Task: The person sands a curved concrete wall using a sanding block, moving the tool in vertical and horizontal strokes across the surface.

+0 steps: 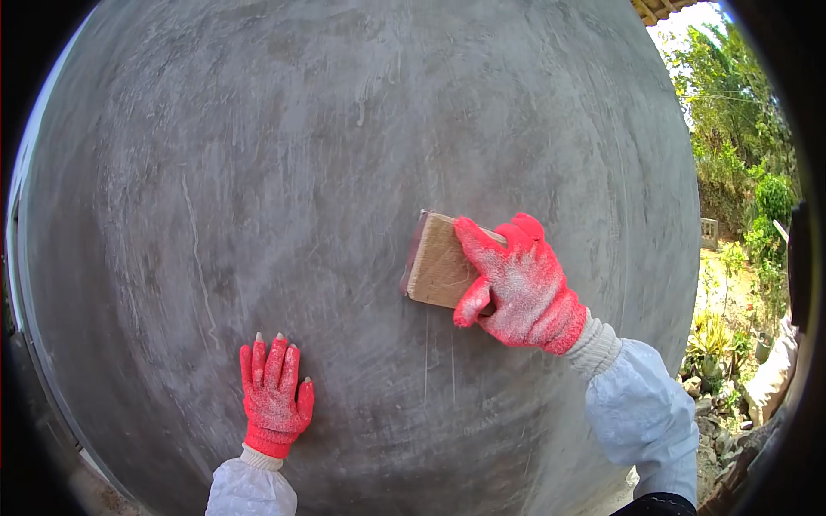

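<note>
A grey cement-plastered wall (335, 161) fills most of the head view, with streaks and thin raised lines on it. My right hand (523, 284), in a dusty red-and-white work glove, grips a flat rectangular wooden block (442, 261) against the wall, right of the middle. A sheet of thin material shows along the block's left edge; what it is I cannot tell. Lower left, my left hand (276, 393) wears a matching glove whose fingertips are bare or worn through. It lies against the wall with fingers spread and holds nothing.
The wall ends at the right, where green trees and shrubs (742, 168) stand outdoors above rocks (706, 426). A pale edge strip (39, 361) runs down the wall's left side. Part of a roof edge (661, 8) shows at the top right.
</note>
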### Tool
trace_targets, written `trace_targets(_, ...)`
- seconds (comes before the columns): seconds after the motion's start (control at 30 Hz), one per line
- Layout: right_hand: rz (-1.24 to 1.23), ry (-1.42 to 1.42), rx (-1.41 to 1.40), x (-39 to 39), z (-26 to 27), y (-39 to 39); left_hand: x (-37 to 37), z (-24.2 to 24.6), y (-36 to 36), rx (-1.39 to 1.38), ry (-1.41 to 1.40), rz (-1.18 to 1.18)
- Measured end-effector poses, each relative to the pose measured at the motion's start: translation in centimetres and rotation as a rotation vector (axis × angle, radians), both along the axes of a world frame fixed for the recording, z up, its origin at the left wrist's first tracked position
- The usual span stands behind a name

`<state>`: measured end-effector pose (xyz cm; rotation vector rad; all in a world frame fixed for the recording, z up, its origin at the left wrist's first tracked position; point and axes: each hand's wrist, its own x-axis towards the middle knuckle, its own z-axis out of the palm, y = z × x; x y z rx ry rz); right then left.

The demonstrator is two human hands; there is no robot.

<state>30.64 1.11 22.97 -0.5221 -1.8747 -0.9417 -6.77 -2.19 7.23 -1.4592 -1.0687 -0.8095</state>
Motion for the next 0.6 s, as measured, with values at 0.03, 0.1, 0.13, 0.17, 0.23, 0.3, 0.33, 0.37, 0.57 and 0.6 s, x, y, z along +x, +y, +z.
trace_targets(0.03,-0.014,0.095,-0.093,2.3,0.0,0.1,0.2,0.2,0.0,0.015,-0.001,-0.015)
trace_targets(0.1,0.066,0.402,-0.19,6.7,0.4,2.1,0.7,0.4,0.0,-0.003,0.022,-0.032)
trace_targets(0.13,0.166,0.61,-0.187,8.4,2.2,4.1,0.8,0.4,0.2,-0.002,0.028,-0.041)
trace_targets(0.17,-0.057,0.745,-0.107,9.3,5.0,4.5,0.8,0.4,0.2,-0.007,0.023,-0.046)
trace_targets(0.23,-0.107,0.795,-0.046,10.7,8.0,4.4,1.1,0.4,0.7,-0.011,0.023,-0.069)
trace_targets(0.3,-0.156,0.765,-0.018,10.0,7.0,4.7,0.9,0.2,0.6,-0.04,0.004,-0.047)
trace_targets(0.33,-0.123,0.725,-0.013,9.7,5.6,4.9,0.8,0.1,0.6,-0.042,0.003,-0.05)
trace_targets(0.37,-0.089,0.686,-0.015,9.3,4.1,5.3,0.6,0.1,0.6,-0.021,0.007,-0.035)
trace_targets(0.57,0.005,0.607,-0.23,10.7,-0.9,4.6,0.4,0.0,-0.2,-0.021,0.017,0.002)
trace_targets(0.6,0.021,0.812,-0.183,11.4,1.8,5.7,0.6,0.1,-0.1,-0.022,0.019,0.002)
